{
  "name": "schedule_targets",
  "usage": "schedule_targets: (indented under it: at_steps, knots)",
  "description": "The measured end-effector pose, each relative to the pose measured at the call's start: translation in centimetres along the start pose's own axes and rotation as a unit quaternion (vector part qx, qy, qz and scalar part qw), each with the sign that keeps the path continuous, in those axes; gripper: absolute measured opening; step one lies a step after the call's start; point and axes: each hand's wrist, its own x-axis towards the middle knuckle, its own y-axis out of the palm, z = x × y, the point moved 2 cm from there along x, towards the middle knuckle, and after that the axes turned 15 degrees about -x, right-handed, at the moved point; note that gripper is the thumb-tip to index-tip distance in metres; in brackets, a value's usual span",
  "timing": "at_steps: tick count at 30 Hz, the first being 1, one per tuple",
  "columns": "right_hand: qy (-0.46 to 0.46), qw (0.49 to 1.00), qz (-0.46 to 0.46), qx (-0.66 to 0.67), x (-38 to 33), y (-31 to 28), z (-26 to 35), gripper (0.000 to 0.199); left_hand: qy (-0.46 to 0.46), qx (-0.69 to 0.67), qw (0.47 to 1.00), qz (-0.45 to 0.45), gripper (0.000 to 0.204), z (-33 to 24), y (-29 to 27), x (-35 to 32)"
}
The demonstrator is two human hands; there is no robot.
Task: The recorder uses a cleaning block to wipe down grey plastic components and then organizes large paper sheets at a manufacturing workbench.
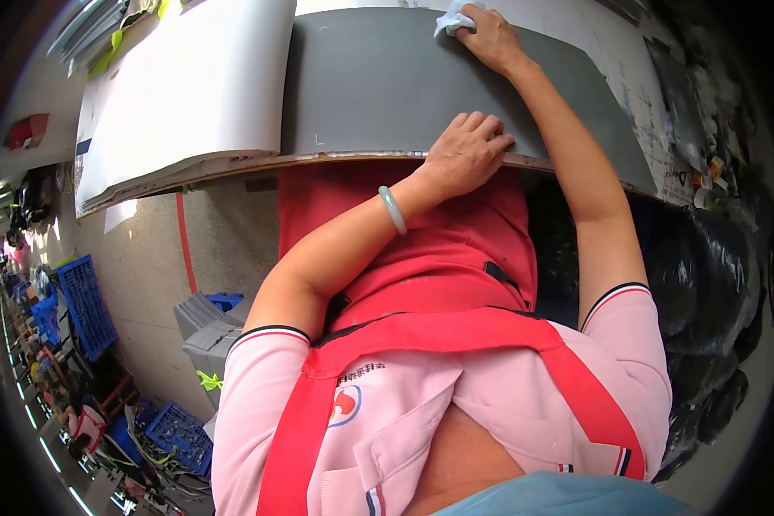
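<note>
My right hand is closed round a crumpled pale blue-white cloth at the far edge of a dark grey sheet. The sheet lies flat on the table and has small white corner marks. Near its front edge rests my left hand, fingers bent and slightly apart on the surface, with no object showing under them. A pale green bangle circles my left wrist. To the left of the grey sheet lies a large white sheet, its right edge curling up.
Grey folded pieces with yellow-green strips lie at the far left. Black plastic bags crowd the right side. Left on the floor are blue crates and a stack of grey pieces. The table's front edge runs before my red apron.
</note>
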Motion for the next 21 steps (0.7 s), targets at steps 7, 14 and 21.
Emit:
schedule_targets:
  at_steps: [7,14,21]
  knots:
    - [-0.006,0.98,0.027,0.196,-3.2,-2.1,3.2,0.035,0.019,-0.012,0.999,-0.027,0.023,0.1,0.3,0.0]
    - [-0.1,0.986,-0.036,0.127,-4.7,-1.9,4.9,0.039,0.027,0.001,0.999,-0.027,0.021,0.2,0.1,0.0]
    - [-0.115,0.982,-0.01,0.151,-3.0,-2.2,11.7,0.031,0.023,0.006,1.0,-0.009,0.022,0.3,0.4,-0.2]
